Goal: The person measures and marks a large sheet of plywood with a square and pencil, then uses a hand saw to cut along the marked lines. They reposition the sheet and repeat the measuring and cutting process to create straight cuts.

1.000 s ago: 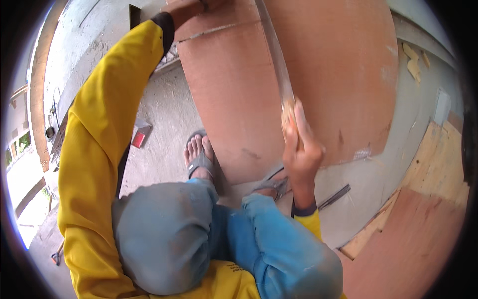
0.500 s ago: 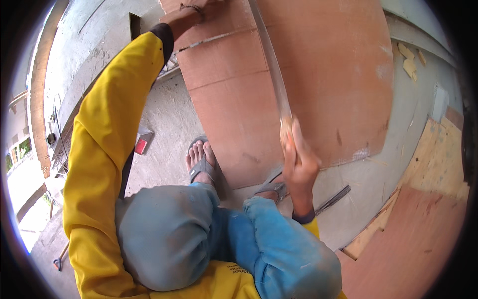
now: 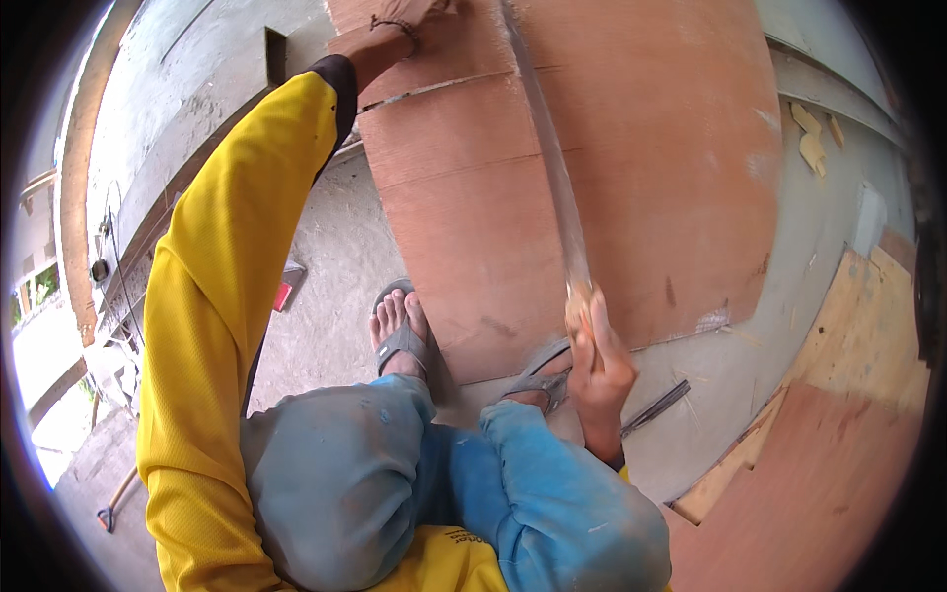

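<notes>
My right hand (image 3: 602,367) is closed round the wooden handle of a handsaw (image 3: 558,187). The long thin blade runs away from me across a reddish-brown plywood sheet (image 3: 661,187), up to the top edge of the view. A cut line with pale dust lies by the blade's far part. At the top, my left hand (image 3: 419,22) rests on the plywood left of the blade; its fingers are mostly out of view. A dark line and a gap (image 3: 434,89) cross the left part of the board.
My sandalled feet (image 3: 402,331) stand at the sheet's near edge. To the right lie dark strips (image 3: 656,407), wood scraps (image 3: 809,138) and more plywood sheets (image 3: 819,474). A red and grey object (image 3: 286,288) sits on the concrete floor (image 3: 330,237) at left.
My right hand has drawn the saw back toward me, so its handle is nearer the sheet's front edge. My left hand stays on the board.
</notes>
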`<state>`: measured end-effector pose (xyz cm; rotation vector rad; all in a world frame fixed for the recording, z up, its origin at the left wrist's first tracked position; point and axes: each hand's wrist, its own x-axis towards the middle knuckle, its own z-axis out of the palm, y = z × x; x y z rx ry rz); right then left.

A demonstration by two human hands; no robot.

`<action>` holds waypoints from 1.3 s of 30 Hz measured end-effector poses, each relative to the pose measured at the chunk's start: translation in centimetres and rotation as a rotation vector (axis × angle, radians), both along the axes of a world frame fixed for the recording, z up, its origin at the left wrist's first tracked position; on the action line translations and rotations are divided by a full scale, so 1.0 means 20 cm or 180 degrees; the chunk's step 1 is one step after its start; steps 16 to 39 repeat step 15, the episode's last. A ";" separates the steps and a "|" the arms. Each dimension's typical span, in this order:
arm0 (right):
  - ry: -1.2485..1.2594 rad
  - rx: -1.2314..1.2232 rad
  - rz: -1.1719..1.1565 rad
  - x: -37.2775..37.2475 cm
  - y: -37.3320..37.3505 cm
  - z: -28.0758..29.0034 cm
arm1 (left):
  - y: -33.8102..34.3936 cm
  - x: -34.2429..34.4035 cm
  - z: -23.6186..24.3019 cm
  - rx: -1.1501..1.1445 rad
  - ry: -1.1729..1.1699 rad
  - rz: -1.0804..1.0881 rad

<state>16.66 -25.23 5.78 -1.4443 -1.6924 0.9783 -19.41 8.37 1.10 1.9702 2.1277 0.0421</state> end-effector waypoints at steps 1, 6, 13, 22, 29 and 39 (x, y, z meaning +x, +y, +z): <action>-0.0140 0.0009 0.0052 -0.06 0.09 0.02 | -0.02 -0.01 0.01 -0.0027 -0.0006 0.0008; -0.0184 0.0061 0.0322 -0.13 0.17 0.03 | -0.04 -0.12 0.08 -0.0266 0.0069 0.0203; -0.0042 0.0100 -0.0009 -0.13 0.23 -0.01 | 0.02 0.03 0.01 -0.0165 -0.0092 -0.0018; -0.0048 -0.0013 0.0149 -0.17 0.22 -0.01 | -0.03 -0.11 -0.08 0.0279 0.0080 -0.0125; -0.0048 -0.0013 0.0149 -0.17 0.22 -0.01 | -0.03 -0.11 -0.08 0.0279 0.0080 -0.0125; -0.0048 -0.0013 0.0149 -0.17 0.22 -0.01 | -0.03 -0.11 -0.08 0.0279 0.0080 -0.0125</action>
